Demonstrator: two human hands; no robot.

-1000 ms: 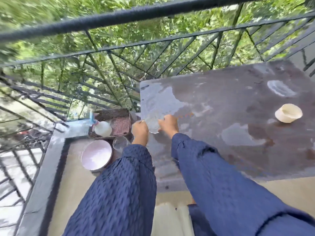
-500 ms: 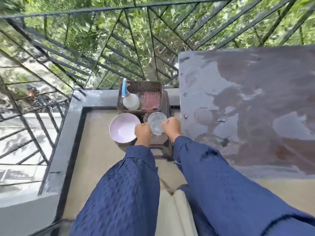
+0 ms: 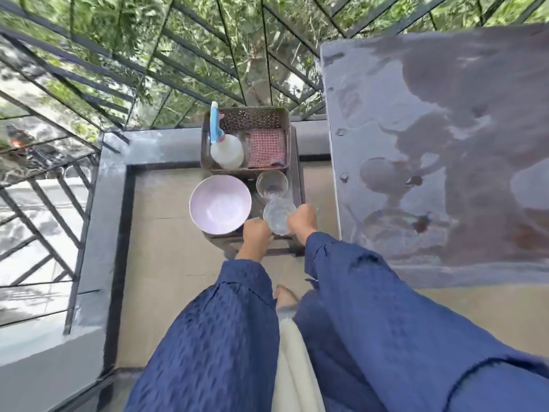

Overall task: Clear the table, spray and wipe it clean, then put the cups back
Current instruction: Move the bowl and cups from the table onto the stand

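- The left hand (image 3: 258,233) and the right hand (image 3: 302,220) each hold a side of a clear see-through glass cup (image 3: 278,217); both grips are closed on it.
- The cup is low over a small dark stand (image 3: 298,179), beside the big grey wet-looking surface (image 3: 445,144).
- Another clear glass cup (image 3: 271,182) and a round pale purple bowl (image 3: 220,203) sit there already.
- A white spray bottle with a blue top (image 3: 225,147) and a red checked cloth (image 3: 266,148) lie in a brown basket (image 3: 246,114), so spraying and wiping look still to come.
- Putting the cups back comes last.
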